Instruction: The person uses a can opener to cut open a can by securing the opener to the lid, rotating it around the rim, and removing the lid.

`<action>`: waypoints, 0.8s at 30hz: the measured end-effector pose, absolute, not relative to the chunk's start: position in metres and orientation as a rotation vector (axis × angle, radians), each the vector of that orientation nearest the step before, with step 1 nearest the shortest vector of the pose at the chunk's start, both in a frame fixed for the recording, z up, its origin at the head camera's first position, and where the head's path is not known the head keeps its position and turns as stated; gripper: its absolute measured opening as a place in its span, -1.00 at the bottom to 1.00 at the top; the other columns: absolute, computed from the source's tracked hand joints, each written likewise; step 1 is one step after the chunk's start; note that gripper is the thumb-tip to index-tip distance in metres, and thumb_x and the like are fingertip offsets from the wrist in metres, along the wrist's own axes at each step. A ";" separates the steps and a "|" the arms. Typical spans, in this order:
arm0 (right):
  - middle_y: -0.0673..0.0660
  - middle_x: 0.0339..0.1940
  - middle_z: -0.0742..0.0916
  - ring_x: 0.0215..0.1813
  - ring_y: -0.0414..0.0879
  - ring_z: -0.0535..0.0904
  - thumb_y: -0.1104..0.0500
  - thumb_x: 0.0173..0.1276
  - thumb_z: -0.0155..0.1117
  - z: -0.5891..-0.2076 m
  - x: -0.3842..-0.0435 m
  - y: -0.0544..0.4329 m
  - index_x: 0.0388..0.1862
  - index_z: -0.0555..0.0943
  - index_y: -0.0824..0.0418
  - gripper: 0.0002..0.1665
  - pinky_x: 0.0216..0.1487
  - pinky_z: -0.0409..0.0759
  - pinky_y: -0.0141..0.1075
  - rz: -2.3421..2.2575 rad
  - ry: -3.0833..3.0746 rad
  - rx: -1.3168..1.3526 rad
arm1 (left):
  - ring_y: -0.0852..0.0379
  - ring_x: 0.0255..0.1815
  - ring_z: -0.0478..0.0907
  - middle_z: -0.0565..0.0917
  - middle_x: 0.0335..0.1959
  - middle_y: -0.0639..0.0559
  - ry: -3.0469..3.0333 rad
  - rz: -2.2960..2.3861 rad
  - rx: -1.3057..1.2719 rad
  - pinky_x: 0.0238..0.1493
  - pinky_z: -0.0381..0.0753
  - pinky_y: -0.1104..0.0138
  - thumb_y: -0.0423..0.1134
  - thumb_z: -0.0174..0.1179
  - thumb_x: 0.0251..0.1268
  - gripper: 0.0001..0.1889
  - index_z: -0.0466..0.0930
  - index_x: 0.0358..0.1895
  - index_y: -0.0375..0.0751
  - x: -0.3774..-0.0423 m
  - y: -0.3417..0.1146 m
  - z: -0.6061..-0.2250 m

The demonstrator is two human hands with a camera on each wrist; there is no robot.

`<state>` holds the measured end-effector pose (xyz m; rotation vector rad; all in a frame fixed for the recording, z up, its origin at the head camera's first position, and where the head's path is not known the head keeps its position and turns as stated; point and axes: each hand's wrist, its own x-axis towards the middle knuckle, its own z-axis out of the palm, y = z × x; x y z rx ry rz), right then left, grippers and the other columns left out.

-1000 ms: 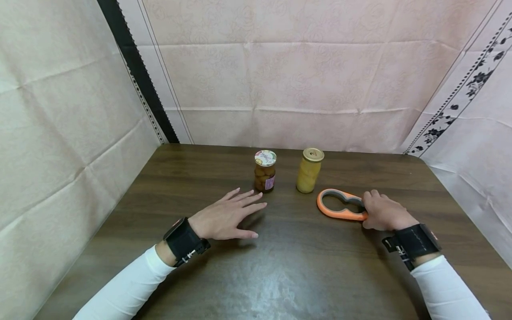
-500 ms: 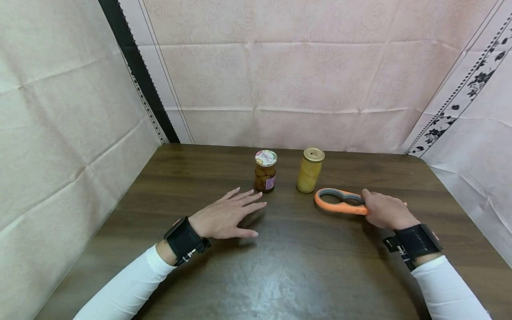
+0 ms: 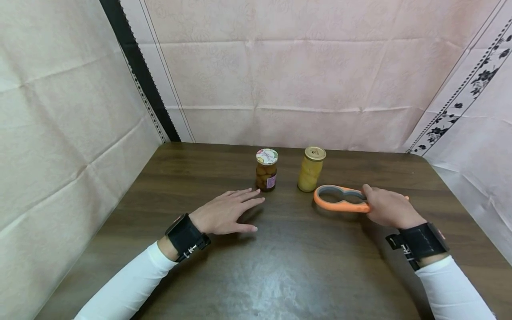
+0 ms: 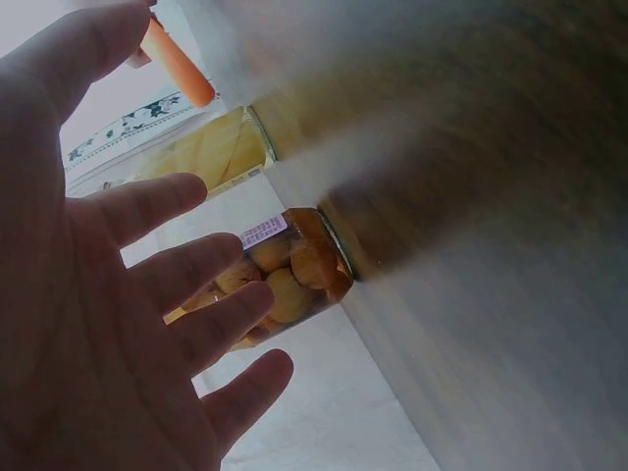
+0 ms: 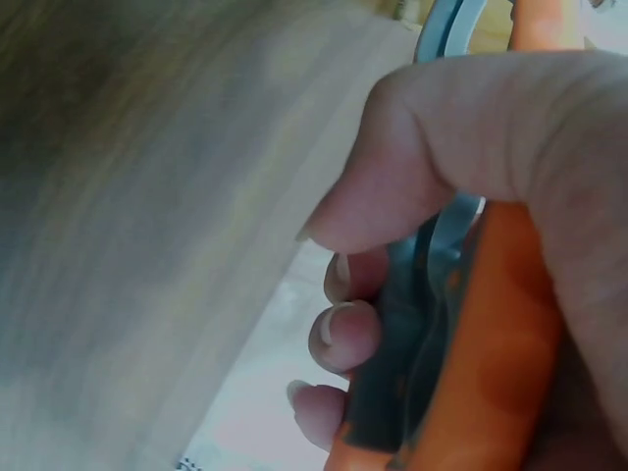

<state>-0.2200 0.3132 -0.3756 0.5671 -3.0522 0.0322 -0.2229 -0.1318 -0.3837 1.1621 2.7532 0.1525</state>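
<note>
My right hand (image 3: 390,206) grips an orange and grey jar opener (image 3: 340,206) by its handle end, fingers curled round it in the right wrist view. The opener's looped end points left, raised a little above the table. My left hand (image 3: 226,212) is spread with straight fingers over the table, palm bare in the left wrist view. Just beyond its fingertips stands a jar of brown round fruit (image 3: 266,175) with a patterned lid and a purple label. To the right of that, a taller jar of yellow fruit (image 3: 310,173) with a gold lid stands upright.
Everything is on a dark wooden table (image 3: 280,266). A pale cloth (image 3: 300,89) hangs behind the table's back edge, and more cloth hangs at both sides. Both jars stand near the back edge, a small gap between them.
My right hand has closed round the jar opener and lifted it slightly off the table, with its loop shifting a little left and up. The left hand and the jars stay nearly where they were.
</note>
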 end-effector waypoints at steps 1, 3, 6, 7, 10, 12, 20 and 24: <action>0.03 -0.49 0.53 -0.50 -0.10 0.40 0.28 0.10 0.43 -0.374 -0.220 0.313 -0.20 0.39 0.26 -0.60 -0.52 0.36 -0.23 0.037 -3.053 0.568 | -0.04 0.67 0.05 0.06 0.68 0.08 2.754 0.160 1.155 0.59 0.12 -0.16 0.42 0.05 0.36 -0.15 0.11 0.62 0.16 -0.224 -0.132 -0.384; 0.04 -0.48 0.54 -0.49 -0.10 0.40 0.28 0.10 0.43 -0.371 -0.219 0.312 -0.19 0.40 0.26 -0.60 -0.51 0.35 -0.23 0.049 -3.063 0.569 | -0.04 0.66 0.08 0.07 0.67 0.10 2.752 0.178 1.143 0.58 0.13 -0.17 0.42 0.06 0.35 -0.15 0.10 0.62 0.17 -0.225 -0.132 -0.384; 0.05 -0.48 0.53 -0.49 -0.09 0.38 0.29 0.12 0.43 -0.369 -0.218 0.311 -0.17 0.41 0.28 -0.60 -0.51 0.31 -0.25 0.056 -3.089 0.577 | -0.06 0.64 0.12 0.10 0.66 0.10 2.742 0.221 1.122 0.57 0.12 -0.20 0.41 0.08 0.35 -0.16 0.12 0.61 0.19 -0.226 -0.133 -0.385; 0.04 -0.48 0.53 -0.49 -0.10 0.37 0.29 0.13 0.43 -0.368 -0.217 0.311 -0.17 0.41 0.28 -0.61 -0.51 0.30 -0.27 0.057 -3.095 0.579 | -0.05 0.64 0.13 0.11 0.66 0.10 2.739 0.233 1.113 0.57 0.12 -0.19 0.41 0.08 0.35 -0.16 0.12 0.61 0.19 -0.226 -0.133 -0.385; 0.03 -0.49 0.51 -0.50 -0.11 0.35 0.29 0.14 0.43 -0.367 -0.216 0.308 -0.18 0.40 0.27 -0.61 -0.51 0.25 -0.30 0.051 -3.103 0.589 | -0.03 0.64 0.14 0.13 0.66 0.12 2.740 0.262 1.088 0.58 0.12 -0.18 0.40 0.08 0.36 -0.17 0.11 0.61 0.22 -0.227 -0.133 -0.386; 0.03 -0.49 0.51 -0.50 -0.11 0.34 0.29 0.15 0.43 -0.365 -0.214 0.307 -0.19 0.40 0.26 -0.62 -0.51 0.24 -0.31 0.051 -3.113 0.587 | -0.01 0.63 0.15 0.15 0.65 0.11 2.744 0.276 1.083 0.58 0.14 -0.17 0.40 0.07 0.37 -0.18 0.12 0.61 0.21 -0.229 -0.134 -0.386; 0.02 -0.48 0.51 -0.50 -0.12 0.35 0.28 0.13 0.46 -0.358 -0.209 0.301 -0.21 0.42 0.24 -0.62 -0.50 0.26 -0.30 0.052 -3.089 0.589 | 0.04 0.56 0.28 0.33 0.56 0.07 2.761 0.433 1.064 0.55 0.29 0.02 0.31 0.08 0.43 -0.25 0.22 0.57 0.09 -0.241 -0.136 -0.392; 0.00 -0.47 0.53 -0.49 -0.12 0.36 0.30 0.11 0.46 -0.355 -0.208 0.295 -0.21 0.44 0.21 -0.63 -0.49 0.28 -0.30 0.066 -3.089 0.599 | 0.08 0.51 0.36 0.44 0.49 0.06 2.768 0.570 1.028 0.51 0.37 0.08 0.21 0.15 0.45 -0.31 0.31 0.53 0.03 -0.246 -0.137 -0.394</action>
